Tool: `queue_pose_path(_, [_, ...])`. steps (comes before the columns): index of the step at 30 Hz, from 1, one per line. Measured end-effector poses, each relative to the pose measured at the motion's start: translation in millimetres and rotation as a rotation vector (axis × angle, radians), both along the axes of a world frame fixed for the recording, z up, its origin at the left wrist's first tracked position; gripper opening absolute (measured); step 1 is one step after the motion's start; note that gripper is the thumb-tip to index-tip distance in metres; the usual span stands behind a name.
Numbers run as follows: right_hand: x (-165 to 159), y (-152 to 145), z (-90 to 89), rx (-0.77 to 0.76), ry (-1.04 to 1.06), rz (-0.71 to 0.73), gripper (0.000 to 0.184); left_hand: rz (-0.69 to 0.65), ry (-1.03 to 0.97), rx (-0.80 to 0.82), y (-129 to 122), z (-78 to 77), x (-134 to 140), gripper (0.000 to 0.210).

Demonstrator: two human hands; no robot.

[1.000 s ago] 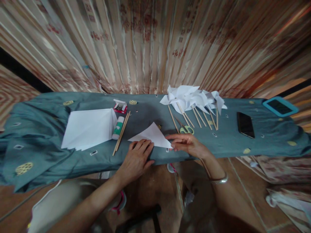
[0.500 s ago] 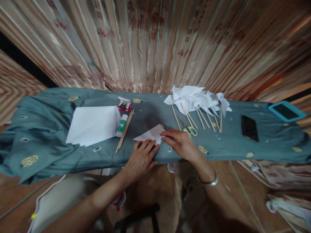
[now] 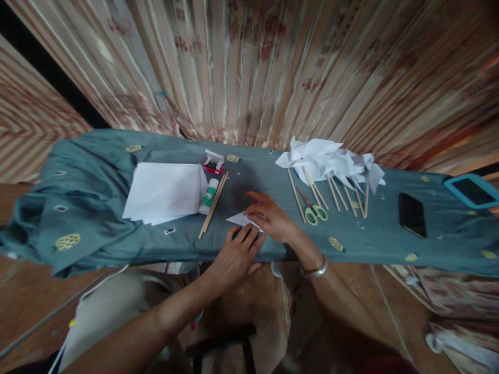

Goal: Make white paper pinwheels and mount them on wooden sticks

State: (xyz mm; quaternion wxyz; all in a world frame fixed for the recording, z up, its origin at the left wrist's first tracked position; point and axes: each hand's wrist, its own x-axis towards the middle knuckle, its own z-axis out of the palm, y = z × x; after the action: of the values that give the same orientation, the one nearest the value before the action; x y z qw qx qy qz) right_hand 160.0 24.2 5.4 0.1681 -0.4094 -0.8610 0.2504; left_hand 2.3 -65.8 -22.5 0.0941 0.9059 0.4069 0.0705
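Note:
A small folded piece of white paper point(image 3: 236, 219) lies near the front edge of the cloth-covered table, its pointed end toward the left. My left hand point(image 3: 237, 255) rests on its near edge with fingers stretched out. Over the paper's right part reaches my right hand point(image 3: 273, 218), fingers extended and apart, hiding much of the sheet. To the left lie several thin wooden sticks point(image 3: 213, 206) beside a green-and-white glue stick point(image 3: 209, 196). A pair of scissors with pale green handles point(image 3: 315, 213) lies right of my right hand.
Stacked white paper point(image 3: 166, 192) sits left, near an open red-and-white box point(image 3: 213, 162) of small dark pieces. Several white paper pinwheels point(image 3: 315, 156) on sticks lie at the back right. A black phone point(image 3: 412, 214) and blue-framed tablet point(image 3: 473, 190) are farther right.
My right hand has moved from pinching the paper's right corner to lying across it, fingers spread leftward. My left hand stays on the paper. The whole view has shifted slightly.

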Motion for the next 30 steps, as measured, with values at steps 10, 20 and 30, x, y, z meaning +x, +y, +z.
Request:
queue_pose_path(10, [-16,5,-5.5,-0.019,-0.081,0.035,0.016,-0.031,-0.097,0.038,-5,-3.3,-8,0.056])
queue_pose_path(20, [-31,2,-16.7,0.052,-0.035,0.022,0.013,-0.027,-0.049,0.010,-8,1.7,-9,0.057])
queue_pose_path(30, [-34,2,-22.3,0.039,0.010,0.004,0.011,-0.029,-0.017,0.026,-9,-0.9,-9,0.052])
